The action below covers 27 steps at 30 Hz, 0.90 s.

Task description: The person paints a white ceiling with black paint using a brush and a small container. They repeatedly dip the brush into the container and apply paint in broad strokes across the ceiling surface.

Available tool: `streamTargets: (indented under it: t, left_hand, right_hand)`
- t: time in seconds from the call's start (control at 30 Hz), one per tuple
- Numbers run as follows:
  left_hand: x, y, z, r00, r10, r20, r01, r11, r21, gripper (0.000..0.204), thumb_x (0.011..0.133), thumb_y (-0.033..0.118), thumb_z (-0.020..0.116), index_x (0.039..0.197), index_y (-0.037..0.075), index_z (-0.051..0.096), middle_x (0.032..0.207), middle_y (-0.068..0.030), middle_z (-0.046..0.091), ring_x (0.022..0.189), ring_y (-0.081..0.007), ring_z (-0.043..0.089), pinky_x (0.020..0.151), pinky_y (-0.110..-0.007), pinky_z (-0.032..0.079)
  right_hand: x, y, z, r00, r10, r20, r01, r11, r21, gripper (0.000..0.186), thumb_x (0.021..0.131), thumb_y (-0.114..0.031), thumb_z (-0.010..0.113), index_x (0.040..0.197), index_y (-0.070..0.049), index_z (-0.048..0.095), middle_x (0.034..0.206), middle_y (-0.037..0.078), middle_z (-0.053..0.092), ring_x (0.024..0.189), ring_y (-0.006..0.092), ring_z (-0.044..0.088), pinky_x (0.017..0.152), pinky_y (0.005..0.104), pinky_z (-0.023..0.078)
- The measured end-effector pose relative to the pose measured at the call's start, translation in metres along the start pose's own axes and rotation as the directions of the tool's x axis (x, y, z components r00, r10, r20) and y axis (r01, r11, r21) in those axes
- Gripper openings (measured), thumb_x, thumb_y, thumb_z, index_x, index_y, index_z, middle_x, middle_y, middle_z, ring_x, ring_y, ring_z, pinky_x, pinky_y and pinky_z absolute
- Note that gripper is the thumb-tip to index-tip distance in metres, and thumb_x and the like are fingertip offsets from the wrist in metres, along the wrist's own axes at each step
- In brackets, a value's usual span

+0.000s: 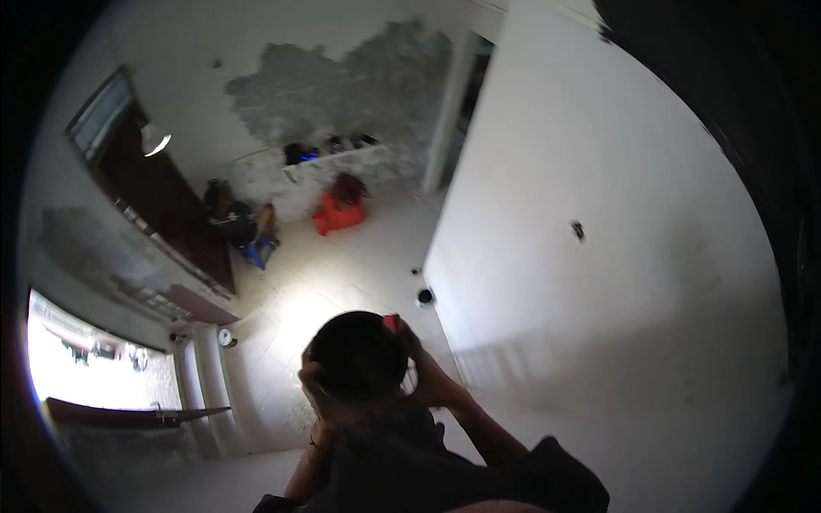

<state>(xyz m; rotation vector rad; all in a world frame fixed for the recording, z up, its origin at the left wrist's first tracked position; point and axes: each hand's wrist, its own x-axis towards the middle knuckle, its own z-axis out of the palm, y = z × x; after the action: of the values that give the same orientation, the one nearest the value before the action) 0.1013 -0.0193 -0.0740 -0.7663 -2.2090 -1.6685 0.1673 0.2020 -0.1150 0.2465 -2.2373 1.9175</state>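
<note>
My left hand [314,385] and my right hand [422,369] are raised, one on each side of a dark round thing [359,355]. It resembles the back of a head with dark hair, but dim light leaves its kind uncertain. The left fingers curl against its left side, and a thin dark band [315,443] circles that wrist. On the other side, my right fingers bend round its edge beside a small red piece [393,323] whose kind I cannot make out. Dark cloth [385,462] spreads below, between the forearms.
Far off, a person in dark clothes [235,224] sits on a blue stool [258,252]; another in red [342,214] is low by a ledge [333,161] holding small items. A white wall [616,171] stands right. A dark pot [424,297] sits at its foot, and steps [209,376] lie left.
</note>
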Motion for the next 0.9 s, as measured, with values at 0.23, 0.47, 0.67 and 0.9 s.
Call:
streamTargets:
  t: [0.23,0.47,0.67,0.9]
  left_hand:
    - [0.007,-0.008,-0.006,0.996,0.082,-0.040,-0.079,0.994,0.075,0.103,0.052,0.038,0.103,0.128,0.012,0.037,0.143,-0.0254,0.047,0.126,-0.0423,0.055,0.100,-0.049,0.050]
    - [-0.006,-0.031,-0.015,0.986,0.135,-0.099,-0.126,0.988,0.091,0.096,0.063,0.049,0.091,0.133,0.011,0.038,0.149,-0.0272,0.040,0.132,-0.0426,0.050,0.101,-0.056,0.044]
    - [-0.026,-0.011,-0.009,0.971,0.088,-0.220,-0.040,0.976,0.212,0.094,0.057,0.037,0.100,0.122,0.006,0.039,0.140,-0.0282,0.048,0.119,-0.0414,0.060,0.093,-0.044,0.055]
    - [-0.026,0.023,-0.029,0.926,0.102,-0.362,0.015,0.951,0.308,0.112,0.046,0.047,0.103,0.129,0.005,0.040,0.143,-0.0289,0.045,0.131,-0.0452,0.053,0.102,-0.048,0.053]
  right_hand:
    - [0.012,0.084,-0.125,0.922,-0.225,-0.314,0.122,0.941,-0.315,0.107,0.075,-0.018,0.088,0.158,-0.001,0.022,0.162,0.024,0.032,0.145,0.0385,0.039,0.118,0.0529,0.036]
    - [0.141,0.073,-0.038,0.934,-0.257,-0.247,0.225,0.963,-0.150,0.097,0.074,-0.012,0.085,0.154,-0.004,0.031,0.159,0.022,0.036,0.142,0.0392,0.044,0.117,0.0536,0.039]
    - [0.140,0.033,0.047,0.974,-0.199,-0.108,0.207,0.976,0.071,0.099,0.072,-0.013,0.086,0.154,-0.004,0.032,0.157,0.022,0.038,0.141,0.0388,0.045,0.117,0.0534,0.040]
    - [0.126,0.039,0.077,0.985,-0.160,0.065,0.143,0.968,0.207,0.101,0.070,-0.014,0.088,0.153,-0.004,0.032,0.155,0.021,0.040,0.139,0.0384,0.046,0.117,0.0530,0.040]
